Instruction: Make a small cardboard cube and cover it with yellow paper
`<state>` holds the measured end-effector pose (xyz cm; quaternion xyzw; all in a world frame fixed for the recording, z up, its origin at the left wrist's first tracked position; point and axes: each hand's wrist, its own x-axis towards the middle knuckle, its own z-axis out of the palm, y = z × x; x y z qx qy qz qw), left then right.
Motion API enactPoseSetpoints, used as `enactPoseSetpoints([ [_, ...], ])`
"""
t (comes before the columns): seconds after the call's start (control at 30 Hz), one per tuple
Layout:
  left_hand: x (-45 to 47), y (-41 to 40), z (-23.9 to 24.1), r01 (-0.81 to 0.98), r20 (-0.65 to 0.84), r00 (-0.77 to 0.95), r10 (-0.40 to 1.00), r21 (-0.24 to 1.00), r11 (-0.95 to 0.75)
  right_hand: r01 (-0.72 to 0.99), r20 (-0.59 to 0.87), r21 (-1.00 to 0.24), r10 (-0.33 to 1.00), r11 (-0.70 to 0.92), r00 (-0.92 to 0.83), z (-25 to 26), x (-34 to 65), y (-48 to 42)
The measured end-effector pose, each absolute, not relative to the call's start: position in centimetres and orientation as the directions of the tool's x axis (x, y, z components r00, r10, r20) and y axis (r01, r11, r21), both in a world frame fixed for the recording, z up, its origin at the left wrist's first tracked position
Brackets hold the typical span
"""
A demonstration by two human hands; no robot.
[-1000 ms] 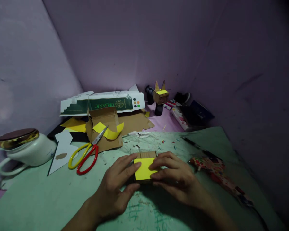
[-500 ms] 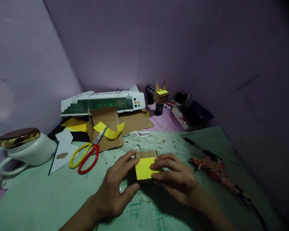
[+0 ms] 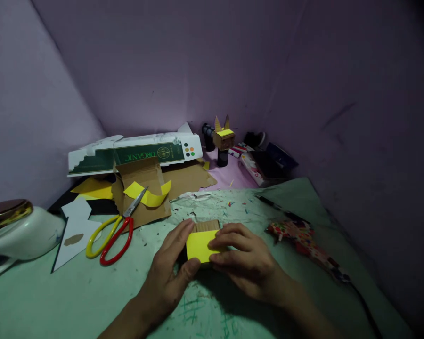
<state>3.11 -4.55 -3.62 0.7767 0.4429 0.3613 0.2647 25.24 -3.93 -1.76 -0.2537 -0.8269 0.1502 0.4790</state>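
A small brown cardboard box (image 3: 207,226) lies in front of me, with a yellow piece of paper (image 3: 200,246) flat over its top. My left hand (image 3: 175,263) grips the box's left side, the thumb at the paper's lower left corner and the fingers along the far left edge. From the right, my right hand (image 3: 245,256) lays its fingertips on the paper and wraps round that side of the box. Both hands hide the box's sides. Left of them lie scissors (image 3: 122,230) with one yellow and one red handle, blades on a cardboard sheet.
A glue gun (image 3: 297,238) with a patterned cover and a black pen (image 3: 281,207) lie on the right. Behind stand a green-and-white carton (image 3: 137,153) and a cardboard figure with pointed ears (image 3: 224,140). A white cup (image 3: 38,235) lies at the left. Cardboard and yellow paper scraps (image 3: 155,197) surround the scissors.
My left thumb has closed in onto the paper's lower left corner, where it was apart before. The whole scene has shifted left in view as my head turned.
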Motion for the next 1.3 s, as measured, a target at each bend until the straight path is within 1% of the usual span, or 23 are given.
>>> enactPoseSetpoints([
  [0.07,3.3,-4.5,-3.6,0.511,0.310,0.290,0.905,0.750,-0.420,0.270,0.714,-0.493,0.562,0.827,-0.418,-1.7,25.2,-3.9],
  [0.17,3.6,-4.4,-3.5,0.524,0.304,0.227,0.925,0.763,-0.379,0.244,0.702,-0.533,0.584,0.810,-0.407,-1.6,25.3,-3.9],
  [0.33,3.7,-4.1,-2.5,0.582,0.283,0.220,0.933,0.730,-0.359,0.153,0.600,-0.717,0.714,0.680,-0.360,-1.7,25.8,-3.8],
  [0.43,3.9,-4.1,-2.0,0.585,0.252,0.197,0.947,0.745,-0.321,0.078,0.577,-0.765,0.733,0.640,-0.361,-1.9,26.0,-3.6],
  [0.5,4.0,-4.2,-1.8,0.577,0.220,0.135,0.966,0.775,-0.257,0.061,0.590,-0.754,0.715,0.654,-0.375,-1.9,26.1,-3.6],
  [0.57,4.2,-4.4,-1.7,0.560,0.207,0.079,0.975,0.800,-0.215,0.080,0.616,-0.724,0.694,0.685,-0.374,-2.0,26.0,-3.6],
  [0.7,4.4,-4.6,-1.6,0.529,0.243,0.083,0.966,0.811,-0.250,0.170,0.664,-0.640,0.651,0.749,-0.368,-1.9,25.8,-3.7],
  [0.8,4.3,-4.5,-1.6,0.522,0.266,0.083,0.960,0.809,-0.270,0.193,0.688,-0.595,0.618,0.780,-0.379,-1.8,25.8,-3.6],
  [1.07,4.4,-4.7,-1.4,0.483,0.238,0.100,0.966,0.837,-0.257,0.242,0.668,-0.600,0.644,0.763,-0.373,-1.8,26.0,-3.8],
  [1.3,4.1,-4.8,-2.3,0.447,0.237,0.112,0.965,0.856,-0.261,0.247,0.667,-0.610,0.656,0.753,-0.352,-1.6,25.9,-3.7],
])
